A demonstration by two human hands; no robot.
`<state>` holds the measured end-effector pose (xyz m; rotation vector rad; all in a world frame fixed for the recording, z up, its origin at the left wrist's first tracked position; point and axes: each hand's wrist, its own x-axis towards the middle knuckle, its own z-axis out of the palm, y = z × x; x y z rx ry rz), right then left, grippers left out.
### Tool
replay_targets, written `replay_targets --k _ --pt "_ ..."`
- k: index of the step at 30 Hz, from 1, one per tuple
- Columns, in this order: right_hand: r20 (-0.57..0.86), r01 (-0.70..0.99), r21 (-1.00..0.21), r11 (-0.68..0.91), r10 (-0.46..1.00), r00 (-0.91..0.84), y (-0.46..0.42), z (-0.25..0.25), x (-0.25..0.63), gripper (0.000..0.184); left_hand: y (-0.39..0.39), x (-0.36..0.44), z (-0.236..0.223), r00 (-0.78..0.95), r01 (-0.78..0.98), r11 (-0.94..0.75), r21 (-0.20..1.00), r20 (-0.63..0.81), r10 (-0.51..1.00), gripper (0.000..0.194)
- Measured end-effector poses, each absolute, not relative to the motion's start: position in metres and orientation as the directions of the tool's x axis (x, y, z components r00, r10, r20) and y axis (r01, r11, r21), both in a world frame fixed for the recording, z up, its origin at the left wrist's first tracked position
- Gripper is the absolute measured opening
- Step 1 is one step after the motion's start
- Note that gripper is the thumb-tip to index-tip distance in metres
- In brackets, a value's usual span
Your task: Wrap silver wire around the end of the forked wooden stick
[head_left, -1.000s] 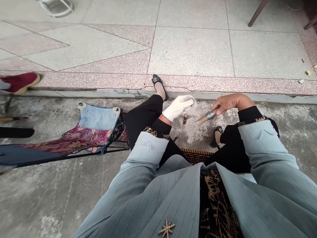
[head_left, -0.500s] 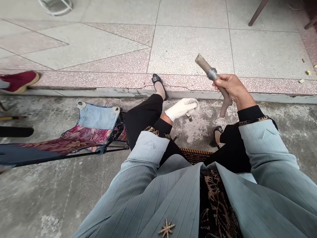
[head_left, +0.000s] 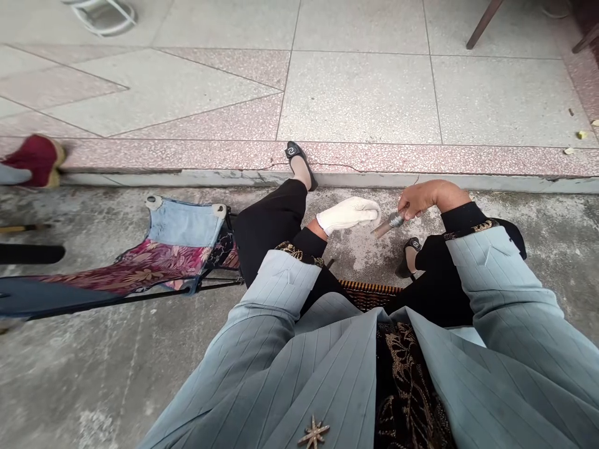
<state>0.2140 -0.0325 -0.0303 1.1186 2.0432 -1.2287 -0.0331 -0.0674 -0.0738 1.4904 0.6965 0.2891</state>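
Note:
My right hand (head_left: 421, 199) is wrapped round a wooden stick (head_left: 382, 230), whose cut end points down and left. Grey metal wire (head_left: 395, 219) is wound in a thick band round the stick, right beside my fingers. The rest of the stick is hidden by my hand. Just left of it, my left hand (head_left: 352, 214) wears a white knitted glove. Its fingers are closed, with the thumb pressed on a thin strand of the wire that hardly shows at the fingertips. The two hands are apart, above the concrete between my knees.
A low stone step (head_left: 337, 179) runs across in front, with my shoe (head_left: 302, 163) against it. On the left stands a folding chair with a floral seat (head_left: 154, 265). Another person's red shoe (head_left: 35, 161) is at the far left. Under me shows a woven wicker seat (head_left: 369, 293).
My right hand has turned over and dropped, swinging the stick's wire-wound end from up and away to down and left. My left hand has shifted slightly down and right.

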Motion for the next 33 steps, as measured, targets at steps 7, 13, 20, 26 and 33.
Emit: replay_targets --k 7,13,20,26,33 --pt "-0.532 0.585 -0.806 0.095 0.317 -0.785 -0.034 -0.023 0.221 0.049 -0.063 -0.033 -0.082 0.638 0.110 0.151 0.982 -0.186 0.747 0.035" --pt "-0.209 0.219 -0.971 -0.097 0.786 -0.582 -0.042 -0.011 0.229 0.044 -0.058 -0.033 -0.087 0.669 -0.076 0.106 0.991 -0.029 0.743 0.045" --pt "-0.098 0.026 -0.995 -0.096 0.898 -0.429 -0.047 -0.008 0.215 0.053 -0.049 -0.037 -0.094 0.679 0.393 -0.256 0.883 -0.091 0.728 0.026" --pt "-0.055 0.003 -0.998 -0.059 0.901 -0.430 -0.048 -0.003 0.221 0.046 -0.042 -0.041 -0.111 0.597 0.736 -0.401 0.546 -0.243 0.765 0.034" --pt "-0.184 0.076 -0.982 -0.171 0.813 -0.552 -0.047 -0.015 0.208 0.033 -0.054 -0.031 -0.106 0.677 0.354 -0.312 0.882 -0.012 0.735 0.065"
